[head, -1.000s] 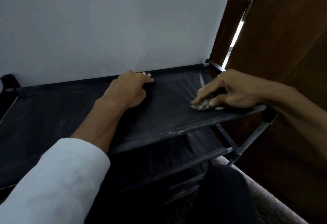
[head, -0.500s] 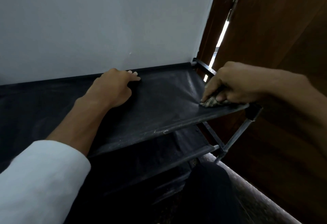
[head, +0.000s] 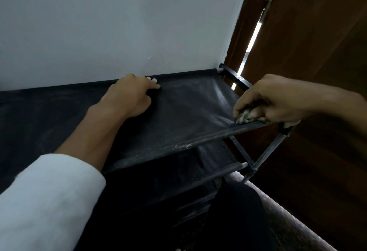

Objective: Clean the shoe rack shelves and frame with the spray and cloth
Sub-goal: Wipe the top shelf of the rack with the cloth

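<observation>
**Cloth gripped at the top shelf's front right corner**

A white sleeve (head: 45,197) fills the lower left. The left hand (head: 131,96) rests on the top shelf (head: 188,115) near its rear edge, fingers loosely curled, holding nothing. The shelf's long axis runs left to right along the wall (head: 119,22), and its left end is cut off. At its front right corner the right hand (head: 272,102) clutches a bunched cloth (head: 245,118), mostly hidden under the fingers. The lower shelf (head: 178,175) is dark and hard to make out.

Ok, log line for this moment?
right grip: holds cloth on shelf, front-right corner | left grip: rests on shelf near back
</observation>
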Action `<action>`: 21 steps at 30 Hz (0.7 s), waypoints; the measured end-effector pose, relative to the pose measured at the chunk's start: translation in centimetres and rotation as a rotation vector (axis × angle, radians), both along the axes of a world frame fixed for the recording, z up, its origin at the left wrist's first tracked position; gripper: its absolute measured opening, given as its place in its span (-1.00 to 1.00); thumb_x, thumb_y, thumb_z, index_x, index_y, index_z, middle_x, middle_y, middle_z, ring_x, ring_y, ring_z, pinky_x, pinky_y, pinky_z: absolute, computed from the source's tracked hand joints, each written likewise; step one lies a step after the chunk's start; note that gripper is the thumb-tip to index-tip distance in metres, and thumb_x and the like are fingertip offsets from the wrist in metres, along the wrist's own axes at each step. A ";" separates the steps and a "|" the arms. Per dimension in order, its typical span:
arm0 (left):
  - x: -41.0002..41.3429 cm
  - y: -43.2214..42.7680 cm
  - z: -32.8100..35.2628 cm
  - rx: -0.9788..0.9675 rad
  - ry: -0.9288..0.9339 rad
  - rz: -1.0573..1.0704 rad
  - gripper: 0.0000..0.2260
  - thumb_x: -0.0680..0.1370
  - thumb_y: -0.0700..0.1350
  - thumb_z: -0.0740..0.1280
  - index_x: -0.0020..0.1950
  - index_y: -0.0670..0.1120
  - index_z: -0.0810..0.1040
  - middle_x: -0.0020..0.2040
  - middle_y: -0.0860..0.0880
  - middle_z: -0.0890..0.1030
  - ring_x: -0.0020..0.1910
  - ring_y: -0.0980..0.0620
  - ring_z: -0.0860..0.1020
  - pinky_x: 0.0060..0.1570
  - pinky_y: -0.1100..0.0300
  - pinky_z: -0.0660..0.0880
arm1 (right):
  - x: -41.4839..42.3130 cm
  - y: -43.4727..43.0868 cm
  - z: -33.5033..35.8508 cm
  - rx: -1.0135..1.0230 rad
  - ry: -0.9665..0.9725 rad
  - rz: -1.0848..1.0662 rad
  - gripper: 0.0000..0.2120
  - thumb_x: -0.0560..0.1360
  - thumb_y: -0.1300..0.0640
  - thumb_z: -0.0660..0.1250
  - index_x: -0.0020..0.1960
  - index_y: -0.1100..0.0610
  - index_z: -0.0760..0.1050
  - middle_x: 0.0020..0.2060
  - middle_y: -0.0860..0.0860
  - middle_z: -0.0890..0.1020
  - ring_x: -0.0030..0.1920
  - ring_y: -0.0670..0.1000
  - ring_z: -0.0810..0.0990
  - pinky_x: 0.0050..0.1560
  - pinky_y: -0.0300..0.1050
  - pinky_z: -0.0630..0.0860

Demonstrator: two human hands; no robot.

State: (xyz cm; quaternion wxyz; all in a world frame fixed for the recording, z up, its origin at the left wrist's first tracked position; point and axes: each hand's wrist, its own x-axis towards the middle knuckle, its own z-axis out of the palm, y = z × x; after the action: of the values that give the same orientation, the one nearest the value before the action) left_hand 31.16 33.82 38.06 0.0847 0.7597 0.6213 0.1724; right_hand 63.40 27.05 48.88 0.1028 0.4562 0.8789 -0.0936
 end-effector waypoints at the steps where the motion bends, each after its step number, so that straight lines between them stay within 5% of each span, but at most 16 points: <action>1: 0.0 0.0 0.0 -0.001 -0.002 0.001 -0.39 0.44 -0.29 0.18 0.41 0.18 0.48 0.50 0.08 0.40 0.49 -0.04 0.36 0.45 -0.11 0.34 | -0.7 0.0 -0.2 -0.023 0.042 0.034 -0.56 0.50 0.34 0.35 0.13 -0.18 0.63 0.01 -0.29 0.65 0.06 -0.30 0.58 0.10 -0.23 0.57; 5: 0.1 -0.5 0.3 -0.010 0.002 0.006 -0.39 0.44 -0.29 0.19 0.41 0.18 0.49 0.50 0.07 0.40 0.48 -0.06 0.38 0.43 -0.12 0.36 | -5.1 -0.4 -1.3 -0.079 0.173 0.203 -0.60 0.51 0.32 0.33 0.19 -0.11 0.64 0.11 -0.25 0.67 0.14 -0.31 0.57 0.18 -0.43 0.45; 9: 0.3 -0.8 0.7 -0.018 0.009 0.034 -0.40 0.46 -0.28 0.21 0.41 0.21 0.47 0.51 0.03 0.40 0.46 -0.08 0.39 0.39 -0.12 0.39 | -10.2 -1.0 -3.0 -0.056 0.287 0.350 -0.59 0.49 0.31 0.36 0.21 -0.08 0.64 0.13 -0.19 0.68 0.16 -0.24 0.60 0.24 -0.23 0.51; 13: 0.5 -1.0 0.7 -0.013 0.019 0.023 -0.38 0.46 -0.28 0.20 0.43 0.22 0.45 0.52 0.06 0.38 0.48 -0.04 0.38 0.40 -0.12 0.39 | -11.2 -1.4 -3.6 -0.083 0.352 0.447 -0.58 0.49 0.38 0.34 0.22 0.01 0.65 0.11 -0.16 0.68 0.12 -0.21 0.60 0.16 -0.33 0.50; 21: 0.5 -1.5 1.0 -0.029 0.005 0.003 -0.37 0.47 -0.32 0.18 0.47 0.16 0.42 0.55 0.11 0.32 0.53 0.00 0.28 0.46 -0.12 0.31 | -2.1 1.6 -3.1 0.084 0.178 0.230 -0.59 0.51 0.27 0.39 0.26 -0.12 0.61 0.15 -0.24 0.63 0.18 -0.29 0.55 0.24 -0.13 0.53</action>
State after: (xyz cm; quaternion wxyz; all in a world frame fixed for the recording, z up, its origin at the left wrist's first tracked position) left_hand 31.69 32.35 39.07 0.0940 0.7578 0.6252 0.1615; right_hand 61.26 28.65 45.80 0.0156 0.3462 0.9342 -0.0845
